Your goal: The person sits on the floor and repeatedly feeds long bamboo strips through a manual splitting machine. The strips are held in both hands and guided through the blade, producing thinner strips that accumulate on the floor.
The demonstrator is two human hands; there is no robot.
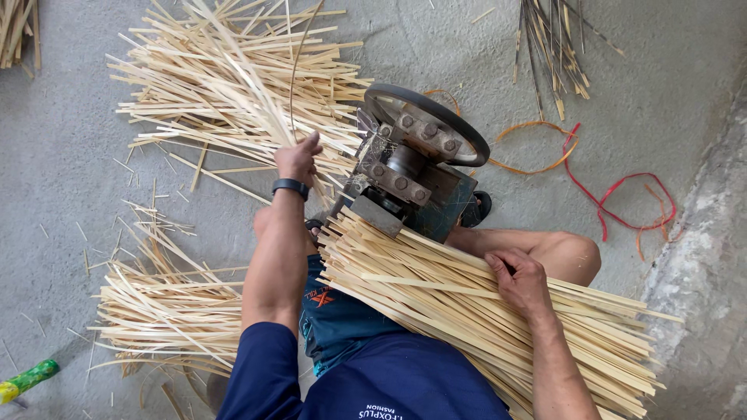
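My left hand (298,158), with a dark watch at the wrist, reaches forward and grips a few thin pale bamboo strips (264,109) at the near edge of a big loose pile (226,74). My right hand (520,281) rests on a thick bundle of long bamboo strips (467,303) lying across my lap, fingers curled over the top ones. The bundle's front end meets a small dark metal machine (412,175) with a belt wheel (426,117) on the floor between my knees.
Another heap of strips (167,311) lies on the concrete floor at lower left. Darker sticks (548,47) lie at the top right, beside orange and red cords (615,190). A green and yellow object (27,379) sits at the left edge.
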